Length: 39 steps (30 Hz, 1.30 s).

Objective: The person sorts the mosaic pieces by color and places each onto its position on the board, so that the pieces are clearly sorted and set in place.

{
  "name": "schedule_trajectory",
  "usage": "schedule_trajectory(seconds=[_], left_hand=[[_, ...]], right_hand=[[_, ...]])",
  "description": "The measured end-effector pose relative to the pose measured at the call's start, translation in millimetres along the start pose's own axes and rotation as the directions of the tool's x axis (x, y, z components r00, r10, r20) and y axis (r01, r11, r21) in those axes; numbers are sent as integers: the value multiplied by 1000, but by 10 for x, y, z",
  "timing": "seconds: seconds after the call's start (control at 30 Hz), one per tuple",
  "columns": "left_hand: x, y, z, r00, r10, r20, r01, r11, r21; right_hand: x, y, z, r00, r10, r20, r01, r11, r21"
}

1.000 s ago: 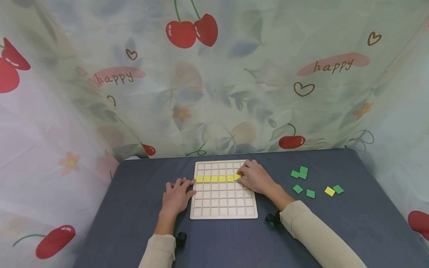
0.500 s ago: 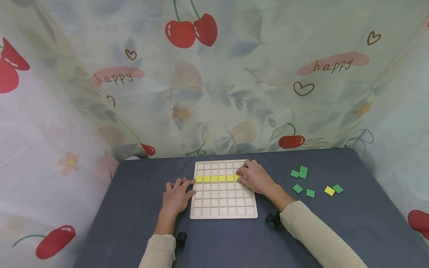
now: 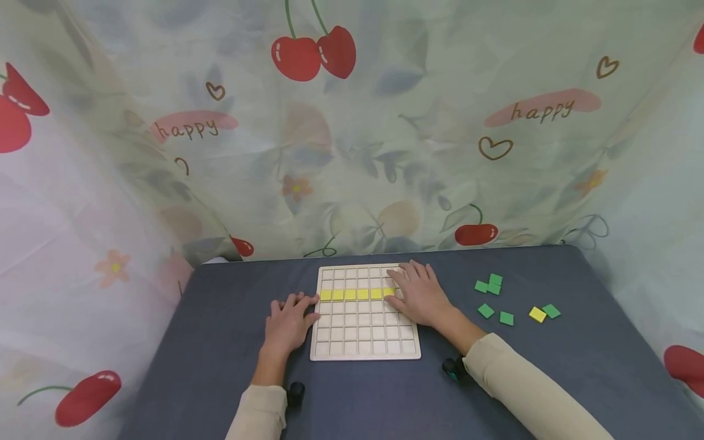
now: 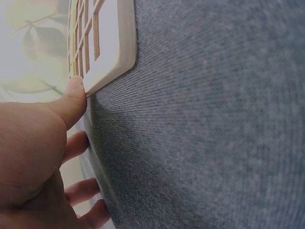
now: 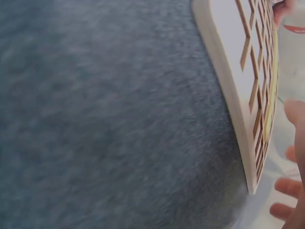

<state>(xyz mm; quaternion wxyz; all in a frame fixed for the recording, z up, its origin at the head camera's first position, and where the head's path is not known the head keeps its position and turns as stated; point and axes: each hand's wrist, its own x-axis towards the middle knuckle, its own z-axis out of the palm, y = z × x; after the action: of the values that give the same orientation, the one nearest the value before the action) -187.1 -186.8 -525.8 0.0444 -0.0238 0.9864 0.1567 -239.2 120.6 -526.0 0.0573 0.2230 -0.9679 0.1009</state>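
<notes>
A pale wooden grid board [image 3: 365, 335] lies on the table, with a row of yellow tiles [image 3: 350, 294] set in one of its upper rows. My left hand [image 3: 286, 327] rests at the board's left edge, and in the left wrist view its thumb [image 4: 74, 98] touches the rim. Over the right side of the board is my right hand [image 3: 422, 296], fingers spread and holding nothing, thumb by the last yellow tile of the row. In the right wrist view its fingers [image 5: 288, 186] stand apart from the board. Part of the board's right side is hidden under this hand.
Right of the board lie several loose green tiles [image 3: 506, 318] and one yellow tile [image 3: 538, 315] against a green one. A dark cloth covers the table [image 3: 220, 342]. A printed curtain [image 3: 363, 153] hangs behind it and at both sides.
My right hand has let go of the last yellow tile in the row; its fingers have spread and lifted slightly. The left hand stays at the board's edge.
</notes>
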Motion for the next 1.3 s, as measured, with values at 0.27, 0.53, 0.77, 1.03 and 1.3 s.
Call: schedule_trajectory(seconds=[0.27,0.53,0.77,1.03,1.3], left_hand=[[-1,1,-5,1000,5,-2,-5,1000,4],[7,-1,-14,1000,-7,9,7,1000,9],[-4,16,-20,1000,2,10,-2,1000,9],[-18,8,-15,1000,-2,6,2,1000,6],[-3,5,5,1000,-5,7,5,1000,1]], right_hand=[[-98,89,43,999,39,21,-38,998,-60],[-198,169,44,997,63,45,-60,996,-69],[-316,271,43,999,45,16,-43,995,-85],[-430,417,3,997,81,16,-80,994,-72],[-553,612,-117,990,142,12,-142,989,-38]])
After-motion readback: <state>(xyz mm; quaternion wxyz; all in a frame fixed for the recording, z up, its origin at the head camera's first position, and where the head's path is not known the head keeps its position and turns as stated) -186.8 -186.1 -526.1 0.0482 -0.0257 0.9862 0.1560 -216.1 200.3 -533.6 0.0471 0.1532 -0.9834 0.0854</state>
